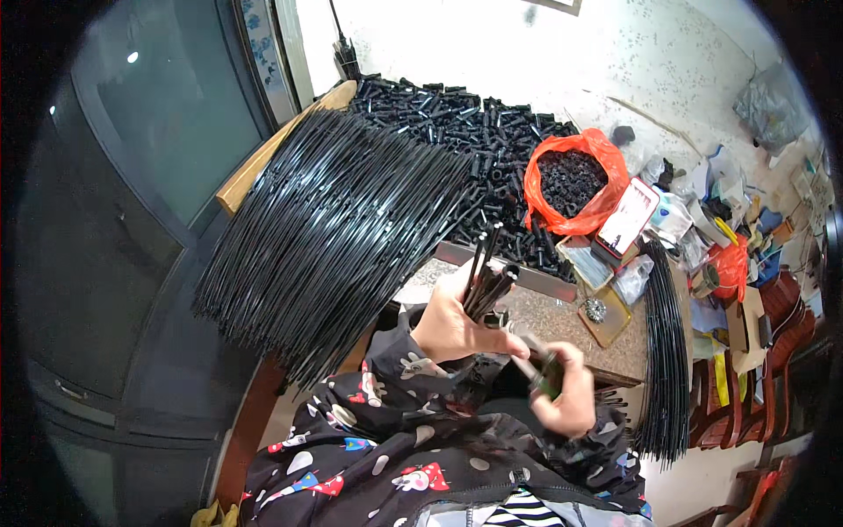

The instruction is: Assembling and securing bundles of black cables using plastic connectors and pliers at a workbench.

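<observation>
My left hand (pixel 450 323) is closed around a small bundle of thin black rods (pixel 483 294), their ends sticking up above the fingers; at least one end looks like a hollow tube. Close beside it, my right hand (pixel 571 397) grips a tool with shiny metal and dark green parts (pixel 546 373). Motion blurs this tool, so its exact kind is unclear. Its metal end lies by my left fingertips. Both hands are above my lap, at the near edge of the stone-patterned table (pixel 610 358).
A broad pile of long black rods (pixel 325 228) covers the left side. Behind lie many short black tubular parts (pixel 430 110). A red plastic bag (pixel 601 206) holds small black pieces. A phone (pixel 629 215) leans nearby. More rods (pixel 663 369) hang at the right edge.
</observation>
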{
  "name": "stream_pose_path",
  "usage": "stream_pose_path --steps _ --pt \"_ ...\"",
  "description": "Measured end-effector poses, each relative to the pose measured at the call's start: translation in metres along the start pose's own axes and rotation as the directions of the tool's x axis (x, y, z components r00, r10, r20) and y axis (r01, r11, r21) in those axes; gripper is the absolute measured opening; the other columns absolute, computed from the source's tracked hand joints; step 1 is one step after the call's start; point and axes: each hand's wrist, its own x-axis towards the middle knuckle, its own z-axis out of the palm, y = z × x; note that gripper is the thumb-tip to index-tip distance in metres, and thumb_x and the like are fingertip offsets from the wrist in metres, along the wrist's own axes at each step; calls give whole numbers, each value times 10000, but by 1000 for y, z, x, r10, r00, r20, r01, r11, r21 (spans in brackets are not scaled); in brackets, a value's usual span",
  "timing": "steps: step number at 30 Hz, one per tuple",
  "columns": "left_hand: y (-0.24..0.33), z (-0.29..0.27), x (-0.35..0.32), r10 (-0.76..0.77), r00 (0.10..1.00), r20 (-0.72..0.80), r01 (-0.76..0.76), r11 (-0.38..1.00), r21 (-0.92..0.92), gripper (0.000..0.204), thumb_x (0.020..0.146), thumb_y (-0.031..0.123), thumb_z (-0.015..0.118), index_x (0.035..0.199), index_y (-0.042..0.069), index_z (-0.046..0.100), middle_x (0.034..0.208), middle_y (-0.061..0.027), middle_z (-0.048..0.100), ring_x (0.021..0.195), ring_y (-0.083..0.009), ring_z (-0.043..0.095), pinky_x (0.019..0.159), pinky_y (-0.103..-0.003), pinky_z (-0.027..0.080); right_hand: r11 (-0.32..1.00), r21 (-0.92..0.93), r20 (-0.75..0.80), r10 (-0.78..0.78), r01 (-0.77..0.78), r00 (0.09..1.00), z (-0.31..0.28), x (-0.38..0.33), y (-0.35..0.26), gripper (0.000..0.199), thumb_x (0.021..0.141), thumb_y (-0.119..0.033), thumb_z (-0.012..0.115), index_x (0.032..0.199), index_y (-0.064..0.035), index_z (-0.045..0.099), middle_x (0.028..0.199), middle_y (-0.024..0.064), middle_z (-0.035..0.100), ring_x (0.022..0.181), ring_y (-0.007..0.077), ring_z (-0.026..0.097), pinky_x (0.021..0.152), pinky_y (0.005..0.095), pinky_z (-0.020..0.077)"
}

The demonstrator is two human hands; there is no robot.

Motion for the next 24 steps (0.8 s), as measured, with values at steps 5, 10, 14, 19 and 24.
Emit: stream_pose_path --steps 5,10,14,19,24 --pt "-1 -1 -9 -88 996 0 85 966 -245 573 454 70 847 914 27 508 603 97 421 553 10 383 480 -162 312 990 -128 81 -55 65 995 -7 -7 -11 334 689 -8 600 1013 0 524 830 138 564 714 267 558 661 335 459" --pt "-6 10 -6 -68 997 47 76 977 -197 489 487 104 841 858 38 529 609 84 434 548 1 380 478 -168 305 515 570 687 129 -641 715 6 -23 -8 351 877 -139 471 1194 -2 408 815 58 535 695 106 513 638 259 427" --pt "-5 11 -9 -52 998 -25 51 997 -53 383 524 135 828 773 54 549 626 66 474 565 -12 408 492 -178 331 372 606 768 -45 -703 639 -8 -13 -1 566 896 -115 410 1368 -86 98 1130 123 477 854 178 562 775 297 440" --pt "-5 10 -13 -52 997 -63 51 999 -8 358 539 155 823 750 57 550 620 61 466 565 -22 414 501 -185 343 337 547 808 26 -766 588 -14 -15 -2 502 890 -102 415 1343 -90 198 885 68 534 724 133 547 656 265 450" --pt "-22 28 -11 -139 984 -114 131 989 -69 280 634 125 758 795 49 542 634 70 469 569 -18 413 509 -184 355 362 541 731 244 -759 637 11 -26 2 87 858 -103 488 894 -25 499 666 16 508 562 81 483 504 216 403"
